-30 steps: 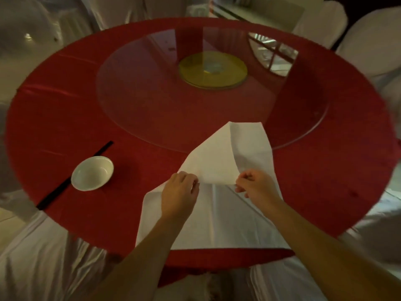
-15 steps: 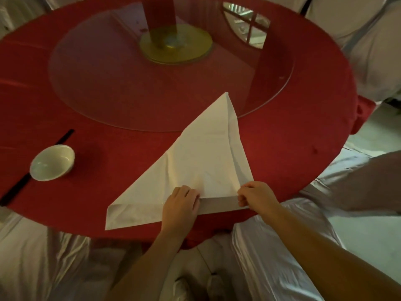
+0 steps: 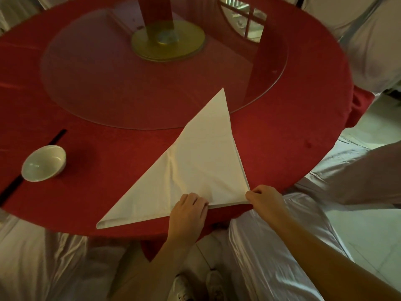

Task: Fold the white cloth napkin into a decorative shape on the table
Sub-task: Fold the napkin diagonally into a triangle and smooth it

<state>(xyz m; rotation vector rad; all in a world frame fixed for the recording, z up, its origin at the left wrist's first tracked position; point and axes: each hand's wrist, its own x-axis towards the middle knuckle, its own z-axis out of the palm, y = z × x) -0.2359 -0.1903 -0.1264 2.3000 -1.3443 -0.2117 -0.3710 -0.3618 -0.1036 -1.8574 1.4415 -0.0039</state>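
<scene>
The white cloth napkin (image 3: 195, 168) lies flat on the round red table (image 3: 282, 131) as a folded triangle. One tip points away onto the glass turntable, another points left along the near edge. My left hand (image 3: 187, 213) pinches the napkin's near edge with closed fingers. My right hand (image 3: 265, 199) pinches the near right corner, where the layers meet.
A small white bowl (image 3: 43, 162) sits at the left beside dark chopsticks (image 3: 32, 161). A glass turntable (image 3: 91, 88) on a gold hub (image 3: 168, 40) covers the middle. White-covered chairs (image 3: 271, 242) stand at the near edge and to the right.
One second ago both hands held a raised corner over the open napkin. They brought it down to the near edge, making a triangle. Since half a second ago the hands have barely moved.
</scene>
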